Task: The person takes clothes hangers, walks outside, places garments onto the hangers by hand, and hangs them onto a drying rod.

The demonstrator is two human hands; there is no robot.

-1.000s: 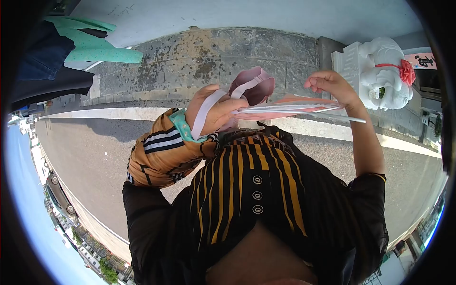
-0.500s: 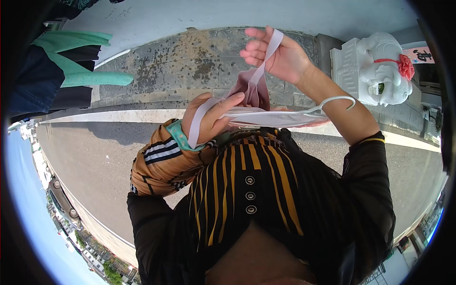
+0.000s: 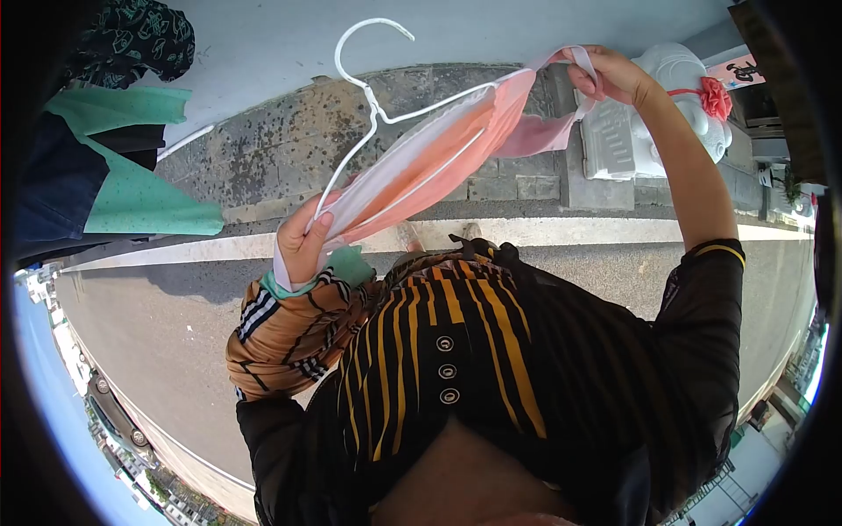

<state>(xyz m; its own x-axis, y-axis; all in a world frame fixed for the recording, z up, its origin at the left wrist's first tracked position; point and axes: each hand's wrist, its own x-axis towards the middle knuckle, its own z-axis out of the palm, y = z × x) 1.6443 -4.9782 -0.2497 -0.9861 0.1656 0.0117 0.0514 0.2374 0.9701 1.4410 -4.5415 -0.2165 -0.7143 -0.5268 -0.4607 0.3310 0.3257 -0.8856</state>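
out over the grey paving (image 3: 254, 149), in front of a pale wall (image 3: 491, 31), a pink and peach garment (image 3: 504, 110) is stretched slantwise between two bare hands, with a white hanger (image 3: 372, 98) partly inside it. the left hand (image 3: 303, 241) has its grip clamped on the near end of both cloth and hanger, thumb pressed on top, which probably stops the frame from swinging; a pale strap (image 3: 281, 270) lies across that wrist, perhaps so it can't trail. the right hand (image 3: 614, 74) is raised farther out, fingers curled closed round a light band (image 3: 582, 61) at the other end, seemingly to draw the fabric out and spread it along the frame. the hook (image 3: 338, 53) points off towards the wall, free of both hands, so nothing snags on it. green cloth (image 3: 149, 202) hangs to the left, and a white statue (image 3: 675, 79) with a red bow (image 3: 716, 98) stands beyond the right hand.
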